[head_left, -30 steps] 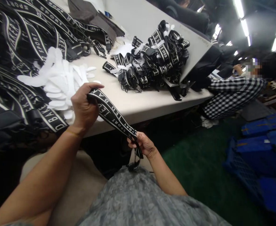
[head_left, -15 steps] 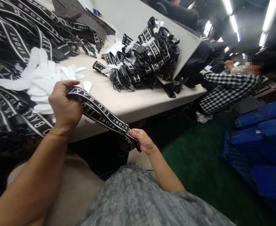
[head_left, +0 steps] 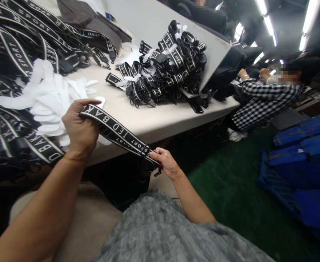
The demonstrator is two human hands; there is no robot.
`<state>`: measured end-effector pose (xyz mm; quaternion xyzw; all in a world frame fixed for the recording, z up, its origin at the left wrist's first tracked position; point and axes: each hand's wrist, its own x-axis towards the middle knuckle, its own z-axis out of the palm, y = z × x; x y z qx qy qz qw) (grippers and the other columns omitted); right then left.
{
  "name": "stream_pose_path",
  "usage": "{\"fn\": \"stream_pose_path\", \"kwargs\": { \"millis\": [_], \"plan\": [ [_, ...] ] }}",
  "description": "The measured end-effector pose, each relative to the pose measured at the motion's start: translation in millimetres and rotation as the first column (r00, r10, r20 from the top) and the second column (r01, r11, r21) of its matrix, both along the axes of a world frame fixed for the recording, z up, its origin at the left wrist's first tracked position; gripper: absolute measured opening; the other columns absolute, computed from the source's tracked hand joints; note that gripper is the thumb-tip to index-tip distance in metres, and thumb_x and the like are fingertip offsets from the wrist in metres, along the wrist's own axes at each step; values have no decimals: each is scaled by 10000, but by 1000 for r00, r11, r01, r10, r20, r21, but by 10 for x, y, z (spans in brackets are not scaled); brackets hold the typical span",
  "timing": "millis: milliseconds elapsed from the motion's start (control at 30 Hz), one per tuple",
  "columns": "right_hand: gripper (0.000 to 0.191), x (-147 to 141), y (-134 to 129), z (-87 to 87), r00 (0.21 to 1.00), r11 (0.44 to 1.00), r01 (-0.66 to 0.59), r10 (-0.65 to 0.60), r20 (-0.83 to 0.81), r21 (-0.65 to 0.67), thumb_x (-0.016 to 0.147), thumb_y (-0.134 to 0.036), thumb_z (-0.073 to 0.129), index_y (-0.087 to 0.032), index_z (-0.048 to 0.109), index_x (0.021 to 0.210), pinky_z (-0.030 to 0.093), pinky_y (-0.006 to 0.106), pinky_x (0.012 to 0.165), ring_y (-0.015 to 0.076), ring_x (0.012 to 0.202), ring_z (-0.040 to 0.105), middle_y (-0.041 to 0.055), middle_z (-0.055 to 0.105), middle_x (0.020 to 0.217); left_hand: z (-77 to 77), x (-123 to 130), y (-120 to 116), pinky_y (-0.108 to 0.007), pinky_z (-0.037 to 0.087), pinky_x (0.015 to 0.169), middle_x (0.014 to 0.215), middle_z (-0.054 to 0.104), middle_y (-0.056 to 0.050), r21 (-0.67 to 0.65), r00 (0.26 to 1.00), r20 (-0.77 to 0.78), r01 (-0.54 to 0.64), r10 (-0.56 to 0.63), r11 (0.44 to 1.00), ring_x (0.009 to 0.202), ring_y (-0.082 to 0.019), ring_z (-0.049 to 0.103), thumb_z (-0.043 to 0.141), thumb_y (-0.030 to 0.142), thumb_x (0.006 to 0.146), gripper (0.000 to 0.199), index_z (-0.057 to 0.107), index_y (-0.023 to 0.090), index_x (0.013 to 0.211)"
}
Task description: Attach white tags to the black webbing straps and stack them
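Observation:
A black webbing strap (head_left: 119,131) with pale edges and lettering is stretched, folded over in layers, between my two hands in front of the table edge. My left hand (head_left: 81,129) is closed on its upper left end. At the lower right end, my right hand (head_left: 164,161) pinches it near a slider, and a small dark hook hangs just below the fingers. White paper strips (head_left: 49,98) lie in a pile behind my left hand. Farther back sits a heap of bundled straps (head_left: 171,60), each bound with a white strip.
Loose straps (head_left: 18,40) cover the table's left side, beside a dark grey cloth (head_left: 80,16). The pale table (head_left: 116,103) ends at a raised panel (head_left: 203,47). Blue crates (head_left: 293,163) stand on the green floor at right. A person in a checked shirt (head_left: 263,98) sits beyond.
My left hand has shifted slightly right and down. The strap's layers lie closer together, and the hook now hangs in view below my right hand. The other person's arms have risen.

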<state>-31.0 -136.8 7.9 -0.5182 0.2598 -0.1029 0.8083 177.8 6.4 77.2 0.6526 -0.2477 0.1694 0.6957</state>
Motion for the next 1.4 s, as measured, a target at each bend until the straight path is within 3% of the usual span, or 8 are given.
{"fn": "stream_pose_path", "kwargs": {
  "millis": [233, 433, 533, 667, 800, 900, 1267, 1400],
  "plan": [
    [411, -220, 92, -225, 812, 807, -584, 583, 33, 90, 598, -431, 874, -134, 612, 710, 447, 222, 609, 100, 610, 549, -24, 612, 671, -144, 104, 250, -364, 436, 916, 933, 640, -76, 171, 816, 550, -316, 176, 933, 924, -213, 596, 681, 167, 784, 305, 737, 207, 1081],
    [405, -266, 140, -218, 948, 927, -316, 303, 98, 200, 601, -423, 873, -159, 599, 742, 425, 193, 531, 84, 540, 516, -35, 586, 643, 34, 122, 181, -366, 482, 900, 932, 616, -91, -41, 867, 367, -347, 337, 937, 1022, -210, 571, 582, 256, 901, 217, 683, 125, 1041],
    [436, -233, -33, -53, 982, 980, -149, 131, 136, 135, 600, -365, 881, -175, 491, 643, 344, 168, 451, 59, 473, 415, -69, 480, 563, 160, 61, 96, -389, 525, 868, 905, 639, -64, -166, 971, -218, 59, -95, 984, 901, -194, 625, 616, 331, 896, 206, 626, 154, 1001],
    [483, -236, -240, 84, 981, 998, -26, 15, 193, 53, 623, -413, 869, -187, 441, 639, 285, 166, 419, 49, 452, 331, -83, 410, 551, 239, -42, 50, -381, 563, 776, 701, 612, -8, -468, 578, -548, 387, -605, 794, 648, -152, 605, 538, 465, 925, 305, 582, 164, 908],
    [495, -278, -298, 24, 980, 993, -118, 112, 164, 28, 636, -461, 854, -196, 436, 663, 324, 177, 432, 61, 447, 387, -82, 434, 547, 164, -50, 62, -356, 534, 750, 622, 532, 27, -143, 967, -185, 148, -173, 979, 604, -159, 564, 647, 216, 794, 77, 580, 178, 790],
    [481, -298, -299, -44, 976, 982, -191, 190, 102, 2, 631, -421, 860, -191, 439, 658, 350, 181, 441, 82, 474, 474, -60, 511, 569, 83, -8, 90, -319, 472, 866, 788, 609, -25, 116, 979, 145, -161, 144, 980, 808, -184, 596, 606, 58, 715, 133, 648, 151, 801],
    [332, -478, -438, 198, 923, 920, -381, 373, -94, -90, 692, -352, 816, -105, 671, 859, 286, 156, 408, 46, 473, 424, -29, 551, 624, 77, -74, 127, -200, 463, 683, 878, 690, -14, 326, 994, -103, 67, -35, 943, 777, -131, 608, 463, 41, 692, 420, 708, 137, 1020],
    [311, -638, -544, 472, 971, 981, -149, 169, 169, -124, 691, -380, 807, -134, 627, 753, 204, 173, 360, 28, 374, 309, -62, 460, 525, 90, -49, 174, -263, 507, 782, 938, 718, -2, 399, 974, -169, 206, -149, 893, 848, -177, 636, 516, 111, 710, 367, 722, 181, 1005]
  ]
}}
